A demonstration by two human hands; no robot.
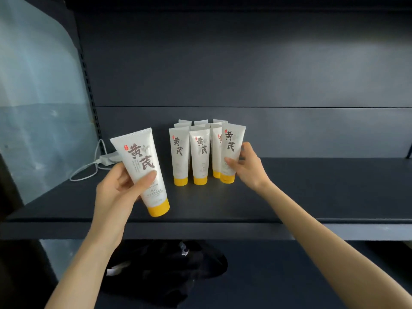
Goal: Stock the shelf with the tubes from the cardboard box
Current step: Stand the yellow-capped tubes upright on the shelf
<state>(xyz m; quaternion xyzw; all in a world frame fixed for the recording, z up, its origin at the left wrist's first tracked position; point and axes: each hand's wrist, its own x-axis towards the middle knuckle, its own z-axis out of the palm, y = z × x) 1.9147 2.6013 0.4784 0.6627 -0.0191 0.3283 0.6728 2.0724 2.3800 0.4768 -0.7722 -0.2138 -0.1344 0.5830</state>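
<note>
Left hand (120, 188) gripping tilted tube (142, 161), right hand (247, 168) pinching front tube (231, 148), others (201, 122) half-hidden

Eleven tubes (199, 157): nine standing in rows, one in the left hand (118, 188), one in the right hand (247, 167); one cable (96, 167).

A dark grey back panel (245, 63) catches soft light at its upper right. Left of it, past a slotted upright (87, 85), hangs a translucent plastic sheet (40, 97). A white adapter (108, 159) and its cable lie at its foot.
</note>
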